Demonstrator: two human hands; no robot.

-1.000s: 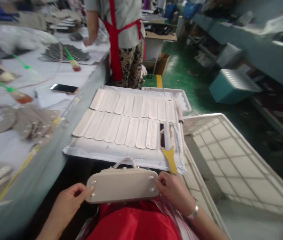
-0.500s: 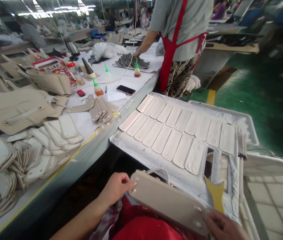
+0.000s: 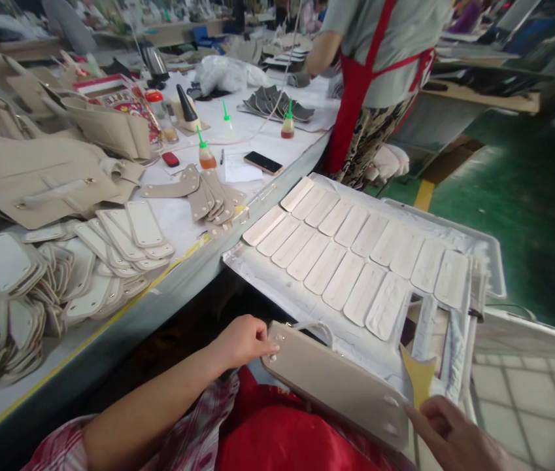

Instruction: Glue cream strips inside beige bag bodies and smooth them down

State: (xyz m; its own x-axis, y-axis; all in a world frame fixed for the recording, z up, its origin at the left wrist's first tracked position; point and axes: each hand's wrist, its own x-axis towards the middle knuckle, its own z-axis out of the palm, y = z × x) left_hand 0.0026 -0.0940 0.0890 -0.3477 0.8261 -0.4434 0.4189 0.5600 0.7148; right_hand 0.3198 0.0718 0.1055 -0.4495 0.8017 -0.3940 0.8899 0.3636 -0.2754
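Note:
A long beige leather panel [image 3: 333, 379] with rounded ends and shiny studs near its corners lies slanted over my lap. A pale strap [image 3: 314, 327] and small metal fittings show behind its upper edge. My left hand [image 3: 242, 343] pinches the left end, thumb on the front by the studs. At the other end, my right hand [image 3: 451, 428] has its index fingertip against the edge near the studs, the remaining fingers curled; its thumb is hard to make out. Just beyond stands a board [image 3: 297, 291] carrying rows of white-coated strips, with a yellow pointed piece [image 3: 418, 376] near its front corner.
Stacks of studded beige pieces [image 3: 22, 307] and beige bag parts [image 3: 46, 173] cover the left table. Green-tipped bottles [image 3: 206, 156], a phone [image 3: 263, 163] and a black cone [image 3: 186, 104] stand farther back. A co-worker in a red apron [image 3: 350, 111] stands at the far table edge.
The view has tilted down slightly. My right hand has shifted a little upward and right at the panel's end, its index finger now straighter. The co-worker's arm has drawn back from the grey pieces.

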